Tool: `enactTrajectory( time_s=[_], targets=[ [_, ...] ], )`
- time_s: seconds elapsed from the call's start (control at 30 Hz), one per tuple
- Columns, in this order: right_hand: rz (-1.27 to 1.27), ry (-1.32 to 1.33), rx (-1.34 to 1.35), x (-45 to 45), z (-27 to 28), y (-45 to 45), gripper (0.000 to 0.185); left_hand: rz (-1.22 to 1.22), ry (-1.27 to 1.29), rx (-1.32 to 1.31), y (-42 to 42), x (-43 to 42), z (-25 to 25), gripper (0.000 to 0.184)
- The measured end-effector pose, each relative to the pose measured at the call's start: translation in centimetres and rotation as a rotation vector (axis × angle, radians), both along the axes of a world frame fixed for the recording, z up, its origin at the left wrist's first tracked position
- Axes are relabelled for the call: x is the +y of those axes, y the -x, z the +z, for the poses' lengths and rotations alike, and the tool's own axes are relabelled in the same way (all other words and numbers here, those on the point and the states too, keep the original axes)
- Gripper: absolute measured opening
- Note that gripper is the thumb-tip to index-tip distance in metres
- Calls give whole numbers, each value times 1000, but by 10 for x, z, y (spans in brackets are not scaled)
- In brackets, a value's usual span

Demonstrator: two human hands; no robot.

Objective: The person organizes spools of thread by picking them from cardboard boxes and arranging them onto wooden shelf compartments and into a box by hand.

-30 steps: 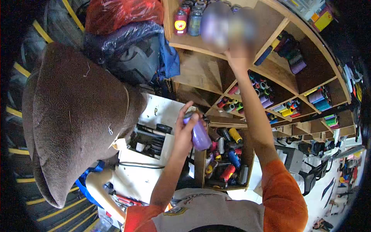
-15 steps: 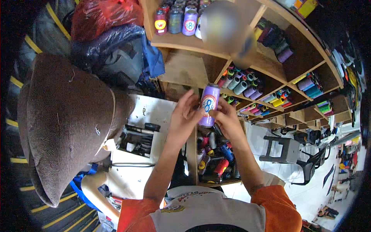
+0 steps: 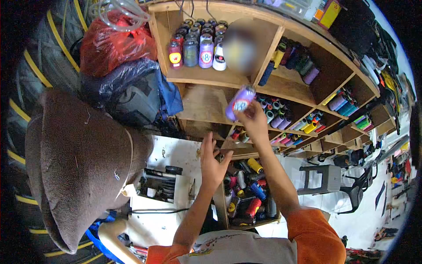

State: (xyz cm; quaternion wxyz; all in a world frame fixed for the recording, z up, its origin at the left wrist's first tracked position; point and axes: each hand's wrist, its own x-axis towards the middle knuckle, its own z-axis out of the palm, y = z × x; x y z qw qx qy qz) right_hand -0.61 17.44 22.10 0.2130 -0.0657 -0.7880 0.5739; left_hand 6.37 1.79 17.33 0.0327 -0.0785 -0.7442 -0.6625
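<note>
A purple thread spool (image 3: pixel 240 104) with a round "8" label hangs tilted in my right hand (image 3: pixel 255 119), whose fingers are wrapped round its lower side, in front of the wooden shelf (image 3: pixel 206 78). Below and to the left, my left hand (image 3: pixel 214 165) is empty with its fingers apart, over the white table (image 3: pixel 169 152). On the upper shelf, spools stand upright in rows, the front ones being red (image 3: pixel 175 56), dark grey (image 3: pixel 190 52), purple (image 3: pixel 206 54) and white (image 3: pixel 220 57). A blurred patch hides what is right of them.
A box of mixed spools (image 3: pixel 223 207) lies below my hands. Other shelf compartments hold coloured spools (image 3: pixel 278 119). At the left is a large brown cushion-like thing (image 3: pixel 83 167), with a red plastic bag (image 3: pixel 116 46) above it. A grey stool (image 3: pixel 320 179) stands at the right.
The purple spool has moved from between both hands up towards the shelf in my right hand. My left hand has come away from it and dropped lower. The view has shifted too.
</note>
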Motion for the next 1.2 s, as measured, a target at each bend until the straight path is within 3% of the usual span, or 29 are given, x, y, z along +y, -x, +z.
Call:
enactTrajectory(
  time_s=[0.03,0.1,0.17,0.37,0.43,0.8,0.87,0.9,0.97,1.03,1.1,1.17,1.2],
  targets=[
    [-94,-143,-17,0,22,19,48,2,-10,0,-3,0,-3,82],
    [-204,-168,248,16,0,83,44,13,-27,-2,-11,-3,-8,80],
    [-304,-463,293,28,2,130,44,1,17,64,-14,-7,-13,78],
    [-420,-437,323,37,-9,202,45,-37,12,-55,-26,-14,-22,80],
    [-396,-420,178,34,-1,203,46,-27,30,-67,-28,-17,-26,80],
    [-288,-498,236,35,2,175,62,-23,1,-102,-26,-16,-39,76],
    [-228,-616,464,36,10,125,57,-64,-6,-135,-33,-15,-37,74],
    [-150,-693,253,47,0,102,38,-88,-18,-135,-35,-14,-39,72],
    [209,-530,-51,61,-2,37,22,-117,75,-117,-39,-12,-55,66],
    [586,-50,-580,93,-47,-20,22,-152,134,-185,-46,-10,-64,64],
    [660,-574,-873,136,-154,-60,35,-211,154,-172,-54,-4,-67,62],
    [305,-1059,-594,158,-254,-118,42,-263,187,-180,-59,0,-81,61],
    [240,-982,-763,154,-253,-130,41,-287,216,-200,-62,3,-82,59]
  ],
)
